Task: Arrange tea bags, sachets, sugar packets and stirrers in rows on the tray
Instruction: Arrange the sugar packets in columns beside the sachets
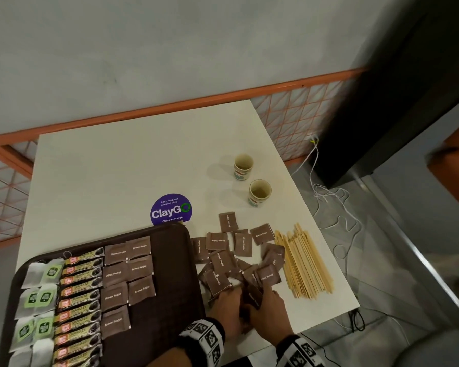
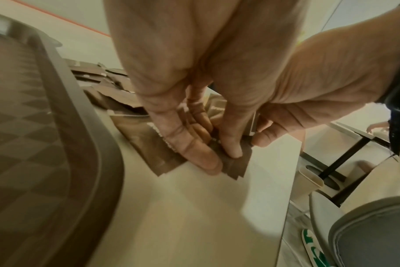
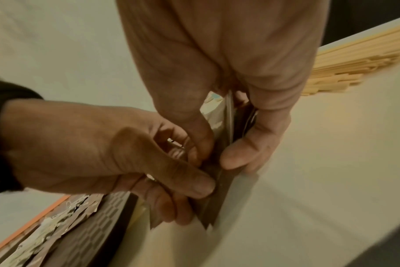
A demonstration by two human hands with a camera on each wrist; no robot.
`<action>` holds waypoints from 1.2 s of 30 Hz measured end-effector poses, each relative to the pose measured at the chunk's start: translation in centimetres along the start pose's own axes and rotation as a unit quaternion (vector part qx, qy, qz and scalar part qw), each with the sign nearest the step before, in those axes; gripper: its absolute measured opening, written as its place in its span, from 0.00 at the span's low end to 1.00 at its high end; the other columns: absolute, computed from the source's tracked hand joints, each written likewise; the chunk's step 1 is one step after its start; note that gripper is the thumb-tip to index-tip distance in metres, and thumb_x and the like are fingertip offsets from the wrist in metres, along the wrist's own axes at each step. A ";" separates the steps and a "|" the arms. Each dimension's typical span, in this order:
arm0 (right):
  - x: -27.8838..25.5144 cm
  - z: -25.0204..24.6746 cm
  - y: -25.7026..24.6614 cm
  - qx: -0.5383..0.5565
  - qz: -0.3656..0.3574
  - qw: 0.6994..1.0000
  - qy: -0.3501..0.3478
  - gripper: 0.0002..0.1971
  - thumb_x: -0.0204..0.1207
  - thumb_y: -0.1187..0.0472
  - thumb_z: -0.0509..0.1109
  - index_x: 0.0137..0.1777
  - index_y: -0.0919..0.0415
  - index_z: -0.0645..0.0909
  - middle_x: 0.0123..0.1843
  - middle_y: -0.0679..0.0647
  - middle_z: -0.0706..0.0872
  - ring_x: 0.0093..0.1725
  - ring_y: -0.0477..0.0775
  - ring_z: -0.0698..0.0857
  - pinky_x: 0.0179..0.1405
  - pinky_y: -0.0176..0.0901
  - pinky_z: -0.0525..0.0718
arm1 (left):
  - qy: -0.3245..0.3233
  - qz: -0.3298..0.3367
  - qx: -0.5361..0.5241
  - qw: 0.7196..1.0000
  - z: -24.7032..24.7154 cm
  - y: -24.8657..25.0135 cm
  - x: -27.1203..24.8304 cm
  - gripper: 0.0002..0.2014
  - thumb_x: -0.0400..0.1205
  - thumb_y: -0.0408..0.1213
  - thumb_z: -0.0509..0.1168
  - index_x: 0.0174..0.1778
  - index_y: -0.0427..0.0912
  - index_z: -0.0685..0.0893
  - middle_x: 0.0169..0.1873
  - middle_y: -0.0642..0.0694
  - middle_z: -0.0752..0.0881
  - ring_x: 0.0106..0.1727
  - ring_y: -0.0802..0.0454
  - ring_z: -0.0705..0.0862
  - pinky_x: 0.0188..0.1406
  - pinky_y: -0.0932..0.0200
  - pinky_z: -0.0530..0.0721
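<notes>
Pinching a few brown sugar packets between them, the left hand and right hand met beside the tray on a white table. More packets lay scattered past them, stirrers further right. Two cups stood toward the grey wall.

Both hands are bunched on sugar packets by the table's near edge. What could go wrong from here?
1. The left hand and right hand both pinch packets close to the table edge; a loose one may slip off.
2. The tray rim sits right beside the left hand, so a bump could disturb the rows.
3. The stirrers lie near the table's right edge and might get swept off.
</notes>
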State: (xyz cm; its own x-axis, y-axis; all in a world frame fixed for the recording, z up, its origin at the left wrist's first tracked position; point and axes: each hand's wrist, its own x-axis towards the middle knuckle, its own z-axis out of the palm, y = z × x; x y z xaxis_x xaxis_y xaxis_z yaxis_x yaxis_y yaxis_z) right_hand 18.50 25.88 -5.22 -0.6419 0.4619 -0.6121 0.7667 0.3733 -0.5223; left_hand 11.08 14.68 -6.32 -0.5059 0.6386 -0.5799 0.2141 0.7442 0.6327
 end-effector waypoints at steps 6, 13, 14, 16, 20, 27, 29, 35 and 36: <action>0.2 -0.2 -0.2 0.002 -0.048 0.999 -0.020 0.16 0.71 0.56 0.74 0.60 0.51 0.82 0.52 0.48 0.89 0.53 0.52 0.89 0.53 0.39 0.85 | -0.021 0.022 -0.033 0.999 -1.0 -0.2 -0.3 0.17 0.73 0.40 0.73 0.44 0.51 0.69 0.49 0.49 0.82 0.46 0.55 0.79 0.43 0.63 0.79; 0.4 -3.5 1.2 0.102 -0.063 0.991 -0.054 0.12 0.65 0.63 0.78 0.48 0.55 0.85 0.39 0.52 0.91 0.35 0.49 0.88 0.36 0.46 0.89 | -0.001 -0.019 -0.115 0.993 -1.9 -0.8 -1.0 0.11 0.71 0.34 0.63 0.35 0.52 0.68 0.33 0.54 0.76 0.35 0.57 0.75 0.38 0.60 0.77; 0.3 -4.4 1.4 0.131 -0.061 0.988 -0.049 0.10 0.67 0.67 0.78 0.47 0.58 0.85 0.37 0.55 0.91 0.32 0.51 0.87 0.31 0.47 0.87 | 0.009 -0.034 -0.137 0.990 -2.2 -0.7 -1.0 0.11 0.73 0.33 0.64 0.36 0.51 0.68 0.33 0.53 0.77 0.34 0.56 0.76 0.37 0.59 0.78; -0.2 -6.1 1.4 0.196 -0.062 0.977 -0.048 0.10 0.70 0.71 0.77 0.49 0.63 0.84 0.38 0.61 0.90 0.31 0.54 0.85 0.29 0.49 0.84 | 0.025 -0.055 -0.202 0.977 -3.0 -0.1 -1.1 0.09 0.80 0.38 0.66 0.39 0.49 0.71 0.35 0.50 0.79 0.33 0.56 0.78 0.38 0.58 0.80; -1.3 -7.5 -1.0 0.287 -0.090 0.947 -0.113 0.13 0.67 0.64 0.80 0.52 0.62 0.86 0.40 0.61 0.88 0.34 0.55 0.84 0.32 0.48 0.81 | 0.009 -0.060 -0.380 0.923 -5.9 2.0 -2.0 0.21 0.80 0.62 0.65 0.58 0.50 0.79 0.54 0.50 0.85 0.54 0.54 0.85 0.53 0.54 0.85; -2.9 -2.7 -10.4 0.137 -0.255 0.945 -0.153 0.24 0.71 0.61 0.77 0.65 0.50 0.72 0.56 0.55 0.85 0.55 0.48 0.87 0.55 0.44 0.87 | -0.088 -0.068 -0.745 0.658 -10.0 1.0 -6.0 0.18 0.85 0.42 0.62 0.71 0.45 0.82 0.47 0.34 0.89 0.29 0.42 0.88 0.32 0.51 0.88; -3.4 -0.8 -12.4 0.071 -0.278 0.952 -0.110 0.24 0.68 0.61 0.77 0.60 0.44 0.71 0.57 0.49 0.81 0.55 0.39 0.82 0.54 0.33 0.82 | -0.073 -0.058 -0.764 0.638 -10.8 -1.3 -7.2 0.17 0.87 0.37 0.60 0.70 0.42 0.83 0.46 0.32 0.89 0.31 0.41 0.89 0.35 0.49 0.89; -5.2 3.8 -16.6 -0.015 -0.291 0.947 -0.136 0.20 0.69 0.49 0.76 0.58 0.37 0.75 0.57 0.39 0.81 0.60 0.43 0.80 0.61 0.45 0.82 | -0.040 -0.068 -0.755 0.651 -13.4 -7.4 -11.5 0.16 0.87 0.35 0.58 0.67 0.40 0.85 0.61 0.27 0.86 0.53 0.33 0.87 0.65 0.27 0.78; -5.4 4.4 -17.2 0.003 -0.296 0.945 -0.140 0.16 0.72 0.50 0.75 0.58 0.40 0.78 0.56 0.41 0.84 0.58 0.44 0.83 0.59 0.44 0.84 | -0.041 -0.066 -0.752 0.655 -13.8 -8.2 -12.2 0.16 0.87 0.36 0.58 0.66 0.40 0.85 0.60 0.27 0.86 0.52 0.33 0.88 0.62 0.27 0.79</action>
State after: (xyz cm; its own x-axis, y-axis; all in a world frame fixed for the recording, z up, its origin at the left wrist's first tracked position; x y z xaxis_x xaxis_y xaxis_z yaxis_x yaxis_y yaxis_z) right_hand 8.74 13.42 4.52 -0.9374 -0.0578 -0.3435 0.2719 0.4952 -0.8252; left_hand 3.96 -1.95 2.68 -0.3768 0.6422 -0.6676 -0.9231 -0.2000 0.3286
